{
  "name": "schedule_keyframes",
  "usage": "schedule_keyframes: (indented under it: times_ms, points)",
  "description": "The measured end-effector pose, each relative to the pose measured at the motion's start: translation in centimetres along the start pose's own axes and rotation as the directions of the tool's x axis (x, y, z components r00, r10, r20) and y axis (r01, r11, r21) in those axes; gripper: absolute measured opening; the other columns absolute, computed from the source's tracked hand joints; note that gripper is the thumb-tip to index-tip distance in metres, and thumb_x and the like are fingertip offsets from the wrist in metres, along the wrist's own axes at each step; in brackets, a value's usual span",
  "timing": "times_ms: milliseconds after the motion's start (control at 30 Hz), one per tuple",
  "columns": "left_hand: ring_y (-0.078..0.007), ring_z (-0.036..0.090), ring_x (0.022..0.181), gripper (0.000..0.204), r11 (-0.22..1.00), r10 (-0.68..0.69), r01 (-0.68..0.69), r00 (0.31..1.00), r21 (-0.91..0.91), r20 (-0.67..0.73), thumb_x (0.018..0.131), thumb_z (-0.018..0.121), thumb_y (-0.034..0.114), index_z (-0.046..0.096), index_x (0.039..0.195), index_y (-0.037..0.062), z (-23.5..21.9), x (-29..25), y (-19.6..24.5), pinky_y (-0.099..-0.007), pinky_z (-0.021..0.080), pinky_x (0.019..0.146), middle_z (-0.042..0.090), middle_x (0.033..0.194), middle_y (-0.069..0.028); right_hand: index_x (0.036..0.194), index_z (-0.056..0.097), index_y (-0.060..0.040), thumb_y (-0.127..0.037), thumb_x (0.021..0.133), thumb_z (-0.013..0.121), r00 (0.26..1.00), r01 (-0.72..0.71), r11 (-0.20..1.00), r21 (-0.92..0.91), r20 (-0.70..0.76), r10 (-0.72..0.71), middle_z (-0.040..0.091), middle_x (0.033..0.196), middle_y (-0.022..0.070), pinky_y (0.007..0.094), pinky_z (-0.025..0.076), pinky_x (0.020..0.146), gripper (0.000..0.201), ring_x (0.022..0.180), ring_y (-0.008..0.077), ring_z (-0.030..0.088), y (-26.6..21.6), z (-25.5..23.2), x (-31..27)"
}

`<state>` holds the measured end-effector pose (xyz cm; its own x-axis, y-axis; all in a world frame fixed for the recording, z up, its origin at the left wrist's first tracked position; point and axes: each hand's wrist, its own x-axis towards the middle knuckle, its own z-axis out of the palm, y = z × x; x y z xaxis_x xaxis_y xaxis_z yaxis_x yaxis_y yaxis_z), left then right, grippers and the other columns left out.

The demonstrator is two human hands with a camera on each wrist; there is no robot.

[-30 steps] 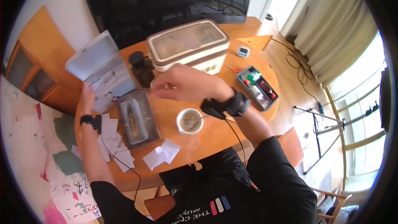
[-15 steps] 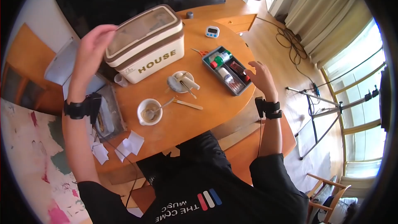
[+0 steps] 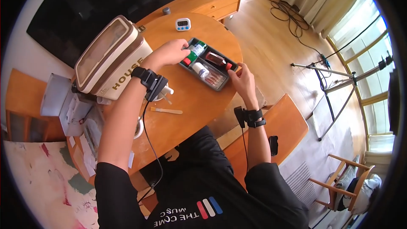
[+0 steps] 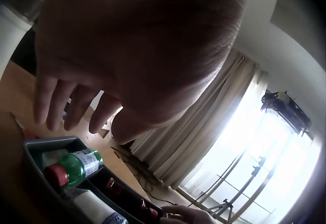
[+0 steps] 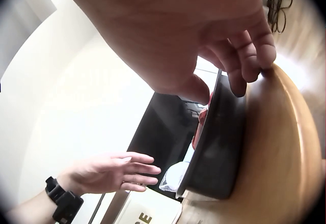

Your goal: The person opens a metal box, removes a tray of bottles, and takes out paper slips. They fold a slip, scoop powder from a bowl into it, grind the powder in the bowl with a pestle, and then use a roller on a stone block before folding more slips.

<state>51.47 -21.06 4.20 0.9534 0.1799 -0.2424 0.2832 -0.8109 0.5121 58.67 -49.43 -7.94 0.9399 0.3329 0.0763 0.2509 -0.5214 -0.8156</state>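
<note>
A dark grey tray [image 3: 196, 75] sits near the table's right edge with a green red-capped bottle [image 4: 76, 168], a white bottle [image 3: 200, 70] and a dark red bottle [image 3: 215, 58] inside. My right hand [image 3: 244, 85] holds the tray's right end; in the right wrist view its thumb lies inside the wall and the fingers outside. My left hand [image 3: 171, 52] hovers at the tray's left end, close to the green bottle. Its fingers are spread and hold nothing, as the right wrist view also shows.
A cream box [image 3: 123, 74] lettered HOUSE stands left of the tray, behind my left forearm. Beyond the tray is a small digital timer [image 3: 183, 24]. A flat wooden brush [image 3: 167, 111] lies in front, and an orange bench [image 3: 275, 131] stands beside the table.
My left hand has moved from above the left side of the table, over the HOUSE box, to the tray. My right hand has come in from the right onto the tray's end.
</note>
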Motion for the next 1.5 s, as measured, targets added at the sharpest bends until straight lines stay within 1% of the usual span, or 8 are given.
schedule_keyframes:
  times_ms: [233, 267, 367, 433, 767, 1000, 1100, 1500]
  points:
    - [-0.0279, 0.069, 0.105, 0.038, 0.995, -0.100, 0.100, 0.993, -0.005, 0.059, 0.101, 0.062, 0.023, 0.063, 0.128, -0.0030, 1.7, 0.8, -1.2, -0.0382, 0.053, 0.090, 0.072, 0.114, -0.0184, 0.131, 0.062, -0.0002, -0.030, 0.092, 0.073, 1.000, 0.007, 0.999, 0.040, -0.011, -0.007, 0.074, 0.082, 0.0179, 0.0449, 0.056, 0.072, 0.050, 0.078, 0.0370, 0.072, 0.3, 0.8, -0.2]
    - [-0.0355, 0.072, 0.098, 0.036, 1.000, -0.027, 0.027, 0.999, -0.016, -0.029, 0.099, 0.059, 0.025, 0.066, 0.122, -0.0018, 2.3, 0.5, -1.8, -0.0446, 0.055, 0.085, 0.073, 0.106, -0.0237, 0.131, 0.062, -0.0001, -0.030, 0.092, 0.073, 0.999, 0.033, 0.999, 0.039, -0.037, -0.031, 0.073, 0.081, 0.0175, 0.0451, 0.056, 0.071, 0.050, 0.077, 0.0366, 0.072, 0.9, 1.3, -0.1]
    - [-0.0383, 0.070, 0.106, 0.035, 0.995, -0.090, 0.090, 0.996, -0.030, 0.012, 0.099, 0.059, 0.024, 0.067, 0.121, -0.0011, 2.2, -0.7, -0.6, -0.0462, 0.054, 0.090, 0.072, 0.110, -0.0260, 0.130, 0.062, 0.0001, -0.031, 0.093, 0.074, 0.997, 0.062, 0.997, 0.035, -0.052, -0.060, 0.072, 0.079, 0.0171, 0.0445, 0.055, 0.068, 0.051, 0.073, 0.0353, 0.071, 1.3, 1.2, -0.2]
    - [-0.0414, 0.068, 0.109, 0.035, 0.999, 0.039, -0.038, 0.998, 0.030, -0.051, 0.100, 0.060, 0.025, 0.066, 0.123, -0.0008, 2.2, -1.6, -0.6, -0.0475, 0.053, 0.092, 0.072, 0.115, -0.0262, 0.130, 0.063, 0.0001, -0.031, 0.092, 0.075, 0.998, 0.050, 0.997, 0.066, -0.048, -0.047, 0.071, 0.078, 0.0164, 0.0430, 0.054, 0.065, 0.050, 0.070, 0.0332, 0.071, 0.9, 1.1, -0.2]
    - [-0.0390, 0.067, 0.113, 0.032, 0.980, 0.032, 0.023, 0.963, 0.197, -0.267, 0.102, 0.059, 0.020, 0.067, 0.124, -0.0018, -2.3, -9.4, -0.3, -0.0455, 0.053, 0.097, 0.071, 0.121, -0.0207, 0.135, 0.061, 0.0017, -0.027, 0.094, 0.075, 0.995, 0.086, 0.996, 0.035, -0.057, -0.084, 0.068, 0.080, 0.0146, 0.0376, 0.053, 0.068, 0.052, 0.075, 0.0254, 0.068, 2.2, 1.7, 0.3]
    - [-0.0397, 0.071, 0.098, 0.027, 0.995, -0.011, 0.035, 0.970, 0.095, -0.242, 0.100, 0.062, 0.019, 0.069, 0.119, 0.0006, -3.4, -13.4, -4.6, -0.0444, 0.055, 0.084, 0.073, 0.105, -0.0236, 0.111, 0.064, -0.0033, -0.029, 0.090, 0.067, 1.000, -0.008, 0.978, -0.207, 0.000, 0.008, 0.073, 0.095, 0.0270, 0.0549, 0.054, 0.081, 0.034, 0.094, 0.0489, 0.069, 0.2, 1.5, 1.7]
    - [-0.0391, 0.072, 0.100, 0.031, 0.995, -0.029, 0.052, 0.968, 0.085, -0.251, 0.100, 0.063, 0.020, 0.067, 0.123, -0.0002, -3.1, -14.1, -5.2, -0.0427, 0.056, 0.086, 0.075, 0.107, -0.0232, 0.116, 0.063, 0.0024, -0.023, 0.088, 0.066, 0.998, 0.010, 0.993, -0.116, 0.055, -0.003, 0.072, 0.091, 0.0276, 0.0520, 0.055, 0.081, 0.038, 0.091, 0.0461, 0.071, -0.2, 1.2, 2.2]
    - [-0.0351, 0.073, 0.103, 0.037, 0.999, -0.044, 0.039, 0.965, -0.023, -0.257, 0.100, 0.065, 0.021, 0.063, 0.131, -0.0006, -2.9, -18.2, -6.6, -0.0407, 0.057, 0.089, 0.075, 0.115, -0.0222, 0.118, 0.061, 0.0039, -0.011, 0.092, 0.058, 0.991, -0.061, 0.996, 0.060, 0.127, 0.053, 0.065, 0.067, 0.0126, 0.0330, 0.048, 0.035, 0.030, 0.045, 0.0196, 0.062, -2.1, -0.9, 3.4]
